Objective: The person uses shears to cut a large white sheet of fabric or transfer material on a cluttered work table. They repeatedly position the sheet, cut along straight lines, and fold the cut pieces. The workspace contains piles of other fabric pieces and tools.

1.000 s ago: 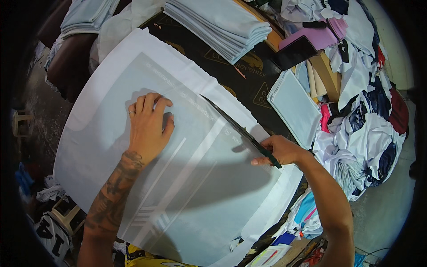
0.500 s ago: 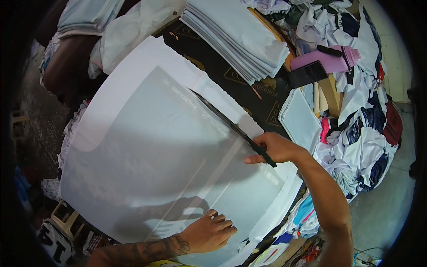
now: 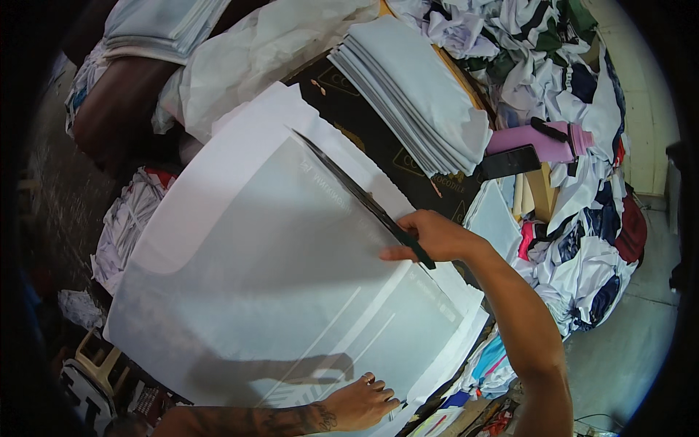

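- Head view shows the right hand point(image 3: 435, 237) closed around a long dark blade point(image 3: 357, 195), laid flat along the far edge of a thin translucent sheet point(image 3: 291, 291), probably as a guide or cutter.
- Left hand point(image 3: 360, 403), fingers spread open, presses the near edge of the sheet, seemingly to keep it from sliding.
- White paper point(image 3: 240, 138) lies smooth under the sheet on the tabletop; a stack of grey folded pieces point(image 3: 422, 95) sits beyond.

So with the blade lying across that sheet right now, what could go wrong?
1. The right hand holds the long dark blade on the translucent sheet; the left hand pins only the near edge, so the sheet might shift or buckle.
2. The blade's tip points toward the stack of grey sheets; an overrun could nick it.
3. White sheets beneath could get scored.
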Tool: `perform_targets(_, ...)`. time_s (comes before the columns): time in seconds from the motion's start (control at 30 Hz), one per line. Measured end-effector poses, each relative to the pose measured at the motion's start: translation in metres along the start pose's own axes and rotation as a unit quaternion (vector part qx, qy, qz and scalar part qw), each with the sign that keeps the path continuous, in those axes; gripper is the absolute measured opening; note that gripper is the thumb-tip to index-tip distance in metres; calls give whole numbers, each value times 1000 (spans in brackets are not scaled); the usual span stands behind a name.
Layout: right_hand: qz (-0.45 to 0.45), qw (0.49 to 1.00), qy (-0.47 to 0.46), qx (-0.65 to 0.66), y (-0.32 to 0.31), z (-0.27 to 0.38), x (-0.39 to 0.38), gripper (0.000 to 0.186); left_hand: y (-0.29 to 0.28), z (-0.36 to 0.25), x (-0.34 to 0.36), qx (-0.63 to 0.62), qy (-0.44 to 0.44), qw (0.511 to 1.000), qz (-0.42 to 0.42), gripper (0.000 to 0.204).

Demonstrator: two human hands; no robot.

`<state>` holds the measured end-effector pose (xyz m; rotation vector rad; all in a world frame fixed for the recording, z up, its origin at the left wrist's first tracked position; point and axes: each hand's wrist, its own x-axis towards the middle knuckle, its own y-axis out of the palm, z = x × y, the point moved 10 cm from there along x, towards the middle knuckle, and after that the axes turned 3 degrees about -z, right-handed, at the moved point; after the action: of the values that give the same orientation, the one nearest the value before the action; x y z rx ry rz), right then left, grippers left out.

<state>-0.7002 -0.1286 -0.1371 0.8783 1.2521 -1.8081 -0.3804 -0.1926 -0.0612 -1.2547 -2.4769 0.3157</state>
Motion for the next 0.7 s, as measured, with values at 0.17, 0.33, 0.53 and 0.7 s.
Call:
perform_targets(0.17,-41,999,-3,-6,-10,24,5,73,45,-20,-18,0,24,998,-54,16)
perform_targets(0.33,-171,981,-71,55,-16,11,-99,69,128,-26,-35,87,65,982,157,47)
perform_targets(0.53,-384,901,51,196,125,-108,-321,51,185,-1,17,197,58,954,216,106)
perform_targets(0.7,-397,787,164,442,334,-190,-434,45,231,-13,161,222,4,969,111,96)
